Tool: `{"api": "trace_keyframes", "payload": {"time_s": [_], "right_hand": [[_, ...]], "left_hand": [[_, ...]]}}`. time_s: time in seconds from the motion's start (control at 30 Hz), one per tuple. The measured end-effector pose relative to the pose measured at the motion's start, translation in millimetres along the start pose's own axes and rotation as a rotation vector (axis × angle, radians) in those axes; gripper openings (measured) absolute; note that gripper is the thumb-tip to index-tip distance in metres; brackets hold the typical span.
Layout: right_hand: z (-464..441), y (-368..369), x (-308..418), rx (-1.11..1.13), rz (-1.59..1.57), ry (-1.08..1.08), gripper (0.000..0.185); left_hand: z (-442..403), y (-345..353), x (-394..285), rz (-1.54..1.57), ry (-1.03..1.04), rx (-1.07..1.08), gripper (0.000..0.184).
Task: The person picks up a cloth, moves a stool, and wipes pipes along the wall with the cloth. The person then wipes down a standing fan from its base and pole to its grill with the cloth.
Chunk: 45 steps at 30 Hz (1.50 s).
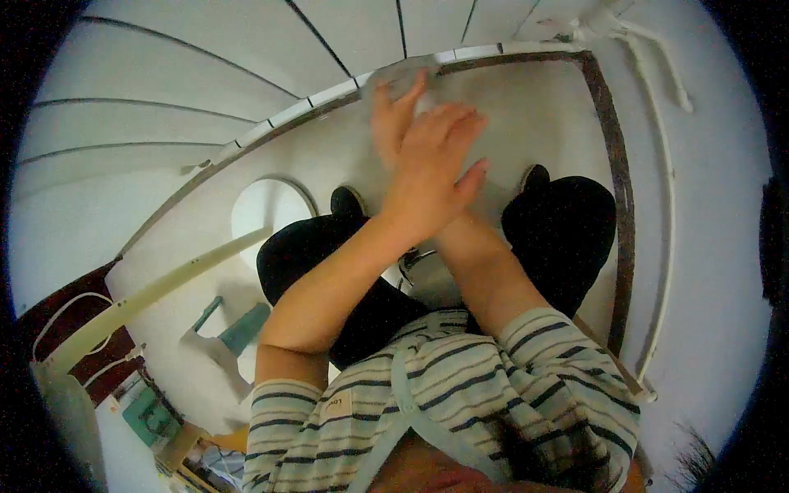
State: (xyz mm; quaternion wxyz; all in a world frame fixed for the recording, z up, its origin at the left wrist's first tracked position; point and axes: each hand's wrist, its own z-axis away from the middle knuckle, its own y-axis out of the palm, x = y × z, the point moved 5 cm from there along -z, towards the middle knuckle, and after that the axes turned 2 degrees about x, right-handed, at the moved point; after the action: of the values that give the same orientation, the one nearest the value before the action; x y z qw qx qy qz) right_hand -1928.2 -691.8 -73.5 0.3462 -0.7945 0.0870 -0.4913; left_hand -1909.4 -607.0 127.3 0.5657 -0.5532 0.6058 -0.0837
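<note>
My forearms cross in front of me, the left one over the right. My left hand [434, 160] is open, its fingers stretched out and its thumb apart. It lies across my right wrist or the back of my right hand; whether they touch, I cannot tell. Beyond it, my right hand [390, 119] is partly hidden, with fingers spread and slightly blurred. A faint greyish patch [403, 72] shows by its fingertips, too smeared to name. Neither hand visibly holds anything. Below the crossed arms, between my legs, is a grey rounded thing [436, 283], partly covered.
A white round disc-like base [271, 215] stands on the floor left of my knee, with a pale yellow pole [181, 267] across it. Nearer is a white and green plastic item [238, 333]. White panels [246, 49] line the front; a pipe [667, 214] runs along the right wall.
</note>
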Motion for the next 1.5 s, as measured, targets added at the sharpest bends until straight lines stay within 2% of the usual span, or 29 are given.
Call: {"api": "trace_keyframes", "payload": {"time_s": [0.07, 0.13, 0.17, 0.27, 0.33, 0.43, 0.5, 0.53, 0.6, 0.67, 0.73, 0.83, 0.9, 0.93, 1.0, 1.03, 1.07, 1.13, 1.17, 1.23, 1.27, 1.3, 1.37, 1.5], "right_hand": [[24, -9, 38, -0.102, 0.625, -0.362, 0.069], [49, -2, 61, 0.553, -0.678, -0.008, 0.067], [53, -1, 68, 0.521, -0.708, -0.106, 0.066], [47, -6, 64, 0.506, -0.668, -0.080, 0.062], [45, -12, 58, 0.522, -0.639, -0.082, 0.061], [45, -5, 68, 0.524, -0.566, -0.171, 0.060], [63, 12, 93, 0.498, -0.414, -0.361, 0.060], [70, 18, 103, 0.501, -0.415, -0.361, 0.060], [96, 42, 130, 0.811, -0.249, -0.459, 0.058], [115, 61, 151, 0.855, -0.279, -0.442, 0.058], [129, 78, 171, 0.896, -0.299, -0.426, 0.058], [148, 102, 193, 1.018, -0.340, -0.554, 0.061], [160, 114, 198, 1.169, -0.671, -0.387, 0.066], [160, 113, 196, 1.171, -0.671, -0.387, 0.066], [162, 111, 168, 1.380, -0.794, 0.058, 0.068], [167, 101, 153, 1.497, -1.059, 0.382, 0.063], [171, 100, 133, 1.494, -1.049, 0.383, 0.063], [175, 96, 106, 1.410, -1.476, 0.714, 0.056], [167, 102, 101, 1.401, -1.475, 0.713, 0.056], [141, 120, 108, 1.344, -2.041, 1.092, 0.049], [132, 130, 111, 1.335, -2.045, 1.089, 0.049], [118, 142, 110, 1.189, -1.918, 0.952, 0.048], [96, 102, 134, 0.962, -1.738, 1.358, 0.045], [82, 113, 108, 0.959, -1.870, 1.195, 0.045]], "left_hand": [[1, -6, 1, -0.097, 0.011, -0.090, 0.045], [5, 4, 16, 0.132, -0.011, -0.167, 0.044], [6, 2, 17, 0.101, -0.042, -0.186, 0.044], [10, -9, 13, 0.086, -0.056, -0.203, 0.044], [16, -21, 0, 0.207, 0.008, -0.267, 0.048], [15, -34, -10, 0.255, 0.009, -0.281, 0.048], [23, -49, -2, 0.283, 0.035, -0.314, 0.048], [26, -53, -1, 0.302, 0.051, -0.345, 0.049], [29, -57, 6, 0.302, 0.010, -0.334, 0.049], [32, -61, 14, 0.301, -0.028, -0.320, 0.049], [33, -73, 25, 0.305, -0.046, -0.417, 0.050], [32, -85, 33, 0.286, -0.093, -0.418, 0.051], [34, -88, 28, 0.287, -0.118, -0.426, 0.051], [34, -89, 29, 0.294, -0.130, -0.427, 0.051], [34, -88, 28, 0.296, -0.106, -0.433, 0.050], [34, -86, 27, 0.303, -0.082, -0.435, 0.050], [34, -86, 26, 0.312, -0.082, -0.439, 0.050], [35, -87, 25, 0.352, -0.066, -0.423, 0.049], [35, -86, 24, 0.358, -0.062, -0.420, 0.049], [36, -83, 24, 0.365, -0.057, -0.396, 0.049], [36, -83, 24, 0.370, -0.053, -0.390, 0.049], [35, -82, 25, 0.361, -0.075, -0.354, 0.049], [33, -82, 27, 0.360, -0.085, -0.311, 0.050], [28, -82, 31, 0.336, -0.147, -0.270, 0.051]]}}
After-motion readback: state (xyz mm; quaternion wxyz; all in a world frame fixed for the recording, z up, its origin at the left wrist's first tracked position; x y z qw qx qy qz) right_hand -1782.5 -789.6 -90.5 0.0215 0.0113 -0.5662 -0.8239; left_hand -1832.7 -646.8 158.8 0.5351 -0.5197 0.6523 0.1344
